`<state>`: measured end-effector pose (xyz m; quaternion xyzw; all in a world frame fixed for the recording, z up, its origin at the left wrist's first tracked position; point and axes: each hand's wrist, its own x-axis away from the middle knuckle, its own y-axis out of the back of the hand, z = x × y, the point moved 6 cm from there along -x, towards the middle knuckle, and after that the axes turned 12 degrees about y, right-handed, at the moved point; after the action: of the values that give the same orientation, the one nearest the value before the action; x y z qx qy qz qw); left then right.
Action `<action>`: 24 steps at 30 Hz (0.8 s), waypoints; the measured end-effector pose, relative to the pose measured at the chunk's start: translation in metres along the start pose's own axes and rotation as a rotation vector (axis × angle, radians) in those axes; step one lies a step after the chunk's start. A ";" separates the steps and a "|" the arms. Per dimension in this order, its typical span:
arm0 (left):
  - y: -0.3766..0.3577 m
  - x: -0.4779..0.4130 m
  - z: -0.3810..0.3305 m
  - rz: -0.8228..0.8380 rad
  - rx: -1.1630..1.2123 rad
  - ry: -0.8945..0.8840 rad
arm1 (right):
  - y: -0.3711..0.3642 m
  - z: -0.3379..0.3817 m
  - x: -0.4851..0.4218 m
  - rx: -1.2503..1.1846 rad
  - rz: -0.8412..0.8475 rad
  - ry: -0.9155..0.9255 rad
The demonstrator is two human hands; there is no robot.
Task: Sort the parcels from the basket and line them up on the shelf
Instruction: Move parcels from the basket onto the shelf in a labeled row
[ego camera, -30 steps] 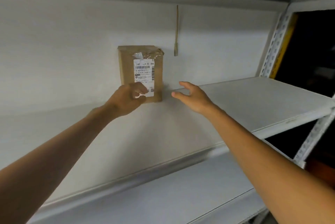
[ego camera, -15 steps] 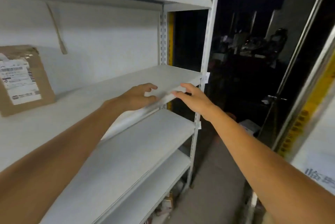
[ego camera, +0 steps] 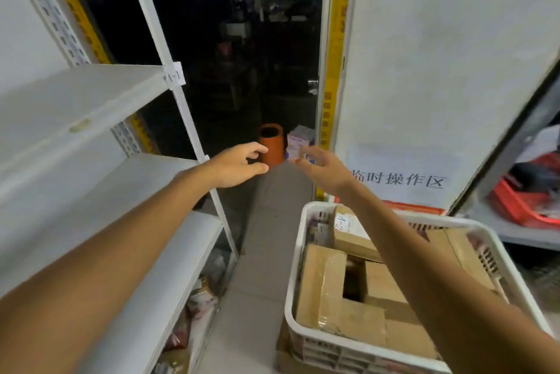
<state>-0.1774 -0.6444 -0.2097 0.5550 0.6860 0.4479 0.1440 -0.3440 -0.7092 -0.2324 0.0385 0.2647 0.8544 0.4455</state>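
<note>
From the head view, my left hand [ego camera: 239, 166] hangs in mid-air with the fingers loosely curled round nothing. My right hand [ego camera: 324, 169] is just beside it, fingers spread and also empty, though its fingertips are smeared by motion.

A second ago the left hand was on a parcel standing at the back of the shelf [ego camera: 75, 100], with the right hand open next to it. Half a second ago both hands were coming off the shelf's front edge. Now the view has swung right and down, so that parcel is out of sight and the basket [ego camera: 295, 252] sits at near right under my right forearm. I judge that one parcel is placed and the next pick is due.

The remaining parcels [ego camera: 324, 282] lie packed flat in the basket, brown card with tape, and one at the far end carries a handwritten label [ego camera: 342, 223]. A dark gap shows among them.

The shelf boards on the left are white and bare where I can see them, with a tag [ego camera: 174, 76] on the post. Packets are crammed on the lowest level. A grey floor [ego camera: 266, 237] runs away to an orange pot [ego camera: 271, 143] and a small box [ego camera: 298, 141]. Beyond these the room is dark. A white panel [ego camera: 424, 70] with printed characters stands on the right, with a red crate [ego camera: 521, 204] past it.
</note>
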 end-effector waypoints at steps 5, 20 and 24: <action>-0.077 -0.045 -0.018 0.164 -0.086 -0.048 | 0.017 -0.085 0.022 -0.062 -0.081 -0.187; -0.240 -0.156 -0.032 0.524 -0.069 -0.064 | 0.048 -0.252 0.053 -0.035 -0.123 -0.520; -0.275 -0.182 -0.026 0.552 -0.079 0.023 | 0.062 -0.302 0.055 -0.070 -0.104 -0.576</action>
<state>-0.3070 -0.8136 -0.4627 0.7098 0.4923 0.5029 0.0304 -0.5136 -0.8207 -0.4703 0.2504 0.0994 0.7930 0.5465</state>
